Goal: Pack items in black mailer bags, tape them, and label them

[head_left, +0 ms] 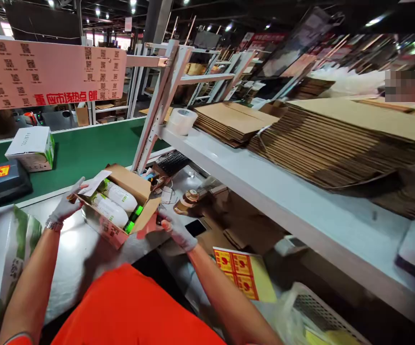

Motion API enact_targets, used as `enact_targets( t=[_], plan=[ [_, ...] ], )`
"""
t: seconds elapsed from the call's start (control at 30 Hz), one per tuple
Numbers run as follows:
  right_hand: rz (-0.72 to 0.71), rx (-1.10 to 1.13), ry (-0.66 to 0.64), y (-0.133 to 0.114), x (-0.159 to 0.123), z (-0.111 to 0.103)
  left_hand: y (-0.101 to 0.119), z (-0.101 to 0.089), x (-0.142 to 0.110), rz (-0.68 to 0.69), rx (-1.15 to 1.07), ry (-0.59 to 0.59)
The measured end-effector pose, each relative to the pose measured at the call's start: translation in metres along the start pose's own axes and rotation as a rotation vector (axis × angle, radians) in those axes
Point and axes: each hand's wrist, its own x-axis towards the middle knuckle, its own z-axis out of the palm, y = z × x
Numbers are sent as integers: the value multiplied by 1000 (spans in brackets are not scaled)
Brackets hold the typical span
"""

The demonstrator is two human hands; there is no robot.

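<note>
An opened cardboard box (101, 231) sits tilted in front of me over the metal worktop. Inside lie two white bottles (107, 209) with bright green caps (134, 219), side by side. A white paper slip (95, 183) rests over the box's upper left corner. My left hand (68, 205), in a thin pale glove, grips the left side of the box near the slip. On the opposite side, my right hand (176, 229), gloved with bare fingertips, is closed at the box's right flap. Part of its grip is hidden by the flap.
A green conveyor (81, 148) runs behind, carrying a white carton (31, 147) and a dark package (2, 184). Right of me, a shelf (229, 177) holds a tape roll (181, 120) and stacked flat cardboard (337, 143). Below are red-yellow stickers (241, 273) and a basket (322, 311).
</note>
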Motion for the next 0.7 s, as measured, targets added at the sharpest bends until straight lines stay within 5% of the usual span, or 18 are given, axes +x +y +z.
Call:
enact_targets(
  t=[0.17, 0.23, 0.33, 0.5, 0.6, 0.7],
  plan=[
    [-117, -126, -156, -33, 29, -7, 69, -6, -16, 184, 182, 87],
    [-85, -156, -153, -42, 40, 1, 101, 14, -26, 288, 378, 147],
    [72, -150, -123, -51, 51, 13, 132, 64, -40, 346, 588, 65],
    [224, 46, -197, -45, 49, 16, 144, 140, -48, 10, 1002, -182],
    [254, 172, -230, -32, 44, 18, 146, 154, -47, -182, 1070, -284],
    [306, 224, -203, -23, 37, 23, 147, 152, -46, -222, 1071, -320]
  ],
)
